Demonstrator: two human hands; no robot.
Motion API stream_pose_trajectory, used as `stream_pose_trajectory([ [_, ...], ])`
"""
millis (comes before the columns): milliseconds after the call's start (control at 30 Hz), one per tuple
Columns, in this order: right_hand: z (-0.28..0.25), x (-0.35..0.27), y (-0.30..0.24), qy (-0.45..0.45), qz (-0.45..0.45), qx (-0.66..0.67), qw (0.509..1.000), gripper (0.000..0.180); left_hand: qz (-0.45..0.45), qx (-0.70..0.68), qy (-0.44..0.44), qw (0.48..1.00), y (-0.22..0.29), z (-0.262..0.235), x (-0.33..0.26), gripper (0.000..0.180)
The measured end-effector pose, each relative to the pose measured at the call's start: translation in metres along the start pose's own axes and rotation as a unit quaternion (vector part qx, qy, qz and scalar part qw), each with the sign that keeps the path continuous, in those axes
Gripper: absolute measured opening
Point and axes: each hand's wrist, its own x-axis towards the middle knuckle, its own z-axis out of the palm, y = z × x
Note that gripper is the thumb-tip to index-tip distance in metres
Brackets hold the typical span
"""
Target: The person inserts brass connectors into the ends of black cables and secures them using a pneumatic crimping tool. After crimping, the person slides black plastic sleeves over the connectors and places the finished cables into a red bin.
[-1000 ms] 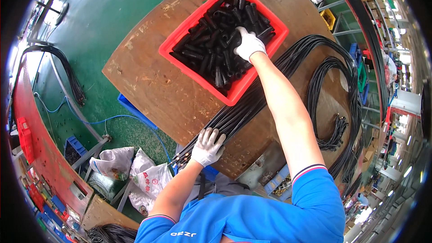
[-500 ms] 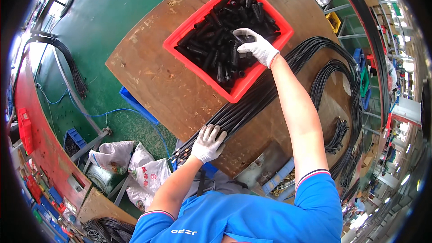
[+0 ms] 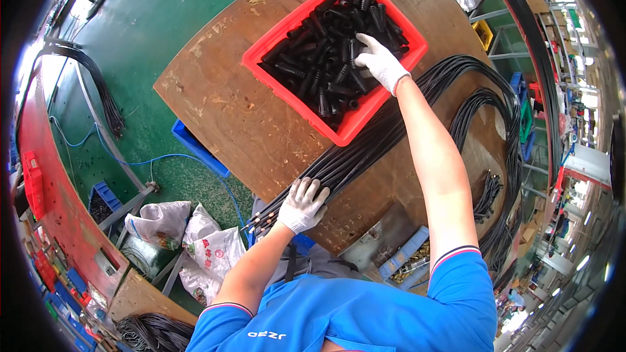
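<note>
My left hand (image 3: 302, 206), in a white glove, lies across the end of a bundle of black cables (image 3: 365, 160), fingers spread and flat on top. The bare cable tips (image 3: 259, 220) stick out beside that hand, near the table's front edge. My gloved right hand (image 3: 383, 67) reaches into a red plastic bin (image 3: 340, 135), its thumb and forefinger apart. Ribbed black tapered sleeves (image 3: 324, 101) fill the bin in a loose heap. The right hand touches the sleeves at the bin's right side; its other fingertips are hidden, and no sleeve is clearly lifted.
The brown wooden table (image 3: 222, 107) carries the bin and the cables, which loop round at the right. A short cable bunch (image 3: 488, 197) lies inside the loop. Blue trays (image 3: 404, 254) with small metal parts stand near my right side. White sacks (image 3: 212, 248) sit left on the floor.
My right hand has shifted a little right within the bin, and its fingers have changed shape among the sleeves. The bin sits slightly farther right. My left hand stays on the cables.
</note>
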Motion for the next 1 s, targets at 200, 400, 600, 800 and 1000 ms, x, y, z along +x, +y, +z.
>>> stream_pose_trajectory([
  [200,0.003,-0.010,-0.018,-0.041,-0.082,-0.088,0.992,0.083,-0.004,0.003,0.000,1.000,0.000,-0.001,0.000,0.062],
  [400,-0.003,0.018,-0.002,0.043,-0.317,-0.633,0.705,0.060,0.000,0.001,-0.004,1.000,0.000,-0.003,0.000,0.061],
  [600,-0.015,0.030,-0.010,0.012,-0.375,-0.669,0.642,0.039,0.000,0.006,0.008,1.000,-0.002,0.001,-0.001,0.062],
  [800,-0.004,0.030,-0.006,0.020,-0.299,-0.480,0.824,0.062,0.000,0.009,0.002,1.000,-0.003,0.004,-0.002,0.063],
  [1000,0.023,0.038,-0.032,-0.055,-0.192,-0.509,0.837,0.065,-0.001,0.009,0.002,1.000,-0.003,0.005,-0.002,0.063],
])
